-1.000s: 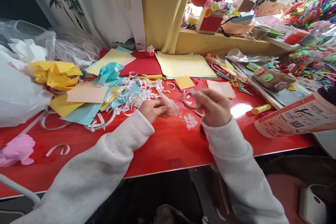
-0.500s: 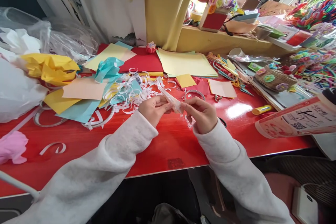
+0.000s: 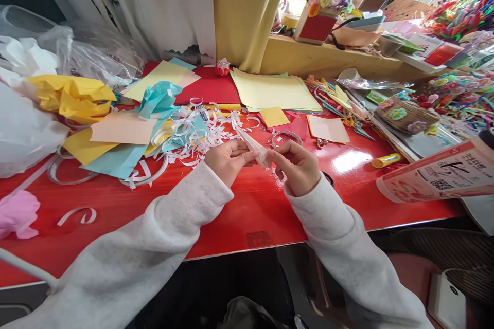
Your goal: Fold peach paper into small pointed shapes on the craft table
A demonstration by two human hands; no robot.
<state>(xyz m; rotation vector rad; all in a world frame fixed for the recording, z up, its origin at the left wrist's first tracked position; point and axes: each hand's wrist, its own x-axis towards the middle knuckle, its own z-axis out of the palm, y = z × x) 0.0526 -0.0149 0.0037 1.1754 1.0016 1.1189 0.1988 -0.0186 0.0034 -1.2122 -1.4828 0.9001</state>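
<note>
A folded piece of pale pink paper (image 3: 258,149) is held between my two hands above the red table (image 3: 239,216). My left hand (image 3: 230,160) pinches it from the left with thumb and fingers. On the other side, my right hand (image 3: 296,167) grips its lower right end between thumb and forefinger. The paper narrows to a white strip that points up and left. Behind my hands lie a heap of curled white paper strips (image 3: 200,131) and a roll of tape (image 3: 286,139). My fingers hide part of the paper.
Sheets of coloured paper (image 3: 276,90) lie at the back. A yellow glue stick (image 3: 386,160) and a tilted pink cup (image 3: 436,172) are on the right. Crumpled yellow paper (image 3: 75,97), a plastic bag (image 3: 27,128) and pink paper (image 3: 19,215) lie at the left.
My hands keep the same pinch on the folded paper and have hardly moved. The whole view has shifted very slightly.
</note>
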